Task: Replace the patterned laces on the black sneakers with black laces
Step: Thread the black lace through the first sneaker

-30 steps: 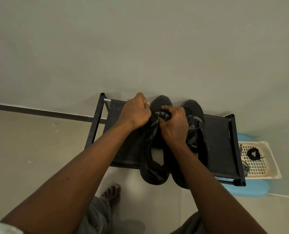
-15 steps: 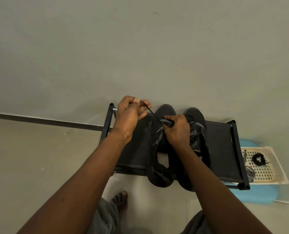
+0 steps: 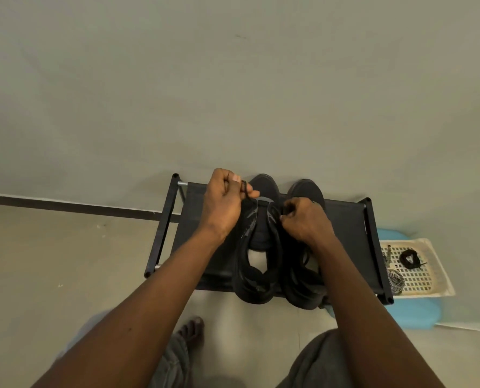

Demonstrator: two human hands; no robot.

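Sneakers (image 3: 257, 242) sat on the rack (image 3: 345, 219), toes at the far wall (image 3: 233, 93). Left hand (image 3: 225, 200) pinched a black lace (image 3: 245, 189) end above the left one; right hand (image 3: 307, 219) was curled tight at its right edge, probably pinching the other end, couldn't tell for sure. Pull unevenly and one end could've come up short or slipped clean out the shoe.

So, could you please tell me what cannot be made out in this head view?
Head view:
- Eyelets of the sneaker being laced: dark and small, partly covered by the left hand, which pinches a black lace.
- What the right hand grips: hidden under its curled fingers.
- Other sneaker: lacing hidden by the right hand and forearm.
- Patterned lace in the basket: partly behind the rack frame.
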